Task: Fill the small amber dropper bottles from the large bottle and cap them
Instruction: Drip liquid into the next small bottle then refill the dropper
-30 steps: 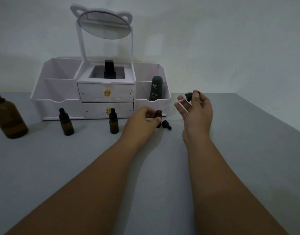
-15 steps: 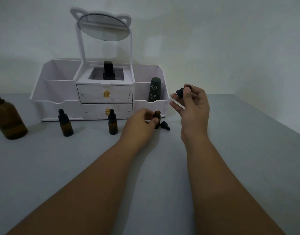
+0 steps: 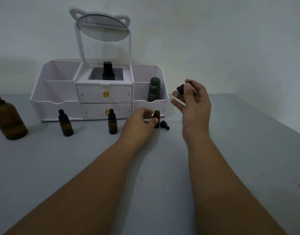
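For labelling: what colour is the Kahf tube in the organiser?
Dark green tube, white lettering; head view.

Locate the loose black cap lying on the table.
Head view, centre: the loose cap lies just right of the open bottle the left hand holds.

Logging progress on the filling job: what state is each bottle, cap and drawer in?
Large bottle: upright; cap unclear.
Left dropper bottle: capped, upright.
Middle dropper bottle: capped, upright.
Right dropper bottle: uncapped, held by left hand.
Dropper cap: off, pinched by right hand.
Loose cap: lying on table.
Drawers: shut.
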